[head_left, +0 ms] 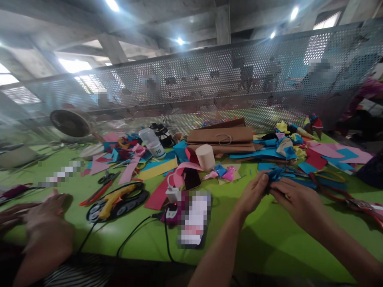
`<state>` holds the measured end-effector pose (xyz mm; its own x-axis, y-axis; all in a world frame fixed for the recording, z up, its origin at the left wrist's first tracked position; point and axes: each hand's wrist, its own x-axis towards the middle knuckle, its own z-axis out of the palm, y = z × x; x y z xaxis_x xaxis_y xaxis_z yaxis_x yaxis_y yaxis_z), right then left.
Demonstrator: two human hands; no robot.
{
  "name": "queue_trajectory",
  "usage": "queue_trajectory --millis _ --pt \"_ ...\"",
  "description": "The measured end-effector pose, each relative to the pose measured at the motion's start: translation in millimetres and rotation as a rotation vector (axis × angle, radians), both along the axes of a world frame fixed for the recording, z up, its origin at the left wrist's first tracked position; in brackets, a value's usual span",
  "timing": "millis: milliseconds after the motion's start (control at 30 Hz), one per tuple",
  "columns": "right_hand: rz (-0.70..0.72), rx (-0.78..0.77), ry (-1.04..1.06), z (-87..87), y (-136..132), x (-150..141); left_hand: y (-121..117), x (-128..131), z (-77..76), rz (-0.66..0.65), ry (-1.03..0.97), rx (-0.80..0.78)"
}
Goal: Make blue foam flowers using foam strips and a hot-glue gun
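A crumpled piece of blue paper [275, 173] is pinched between my two hands, above the green table. My left hand [253, 194] grips its left side, the thumb on top. From the right, my right hand [295, 199] holds the lower edge with its fingertips. Just beyond my hands lie more blue paper pieces [267, 166]. A red-handled tool [363, 205] rests to the right of my right hand. Small blue and pink crumpled pieces [224, 171] sit left of my left hand.
A phone [194, 219] and a purple power strip [173, 213] with cables lie left of my left arm. Further left are a yellow-black glue gun [118, 202] and a co-worker's hands [49, 215]. Brown paper [221, 137] and a cream roll [205, 157] stand behind, before a mesh partition [191, 85].
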<state>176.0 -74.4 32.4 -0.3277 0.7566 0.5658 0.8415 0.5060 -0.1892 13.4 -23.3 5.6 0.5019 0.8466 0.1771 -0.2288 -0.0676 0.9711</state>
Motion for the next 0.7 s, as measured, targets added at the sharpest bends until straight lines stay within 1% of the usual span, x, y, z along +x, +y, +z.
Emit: queue_trajectory --millis 167,300,433,567,700 --pt "0.015 -0.065 0.073 -2.1 2 -1 1 -3 0.2 -0.011 0.024 0.003" --pt "0.038 -0.092 0.112 -2.0 1 0 1 -3 -1.7 -0.019 0.030 -0.024" --pt "0.056 -0.036 0.134 -1.9 1 -1 1 -4 -1.6 -0.014 0.048 -0.062" --pt "0.059 0.020 0.184 -1.5 -2 1 2 -6 -0.1 0.024 0.073 -0.030" --pt "-0.001 0.020 0.317 -3.8 -8 12 6 -7 -2.6 0.027 0.039 0.001"
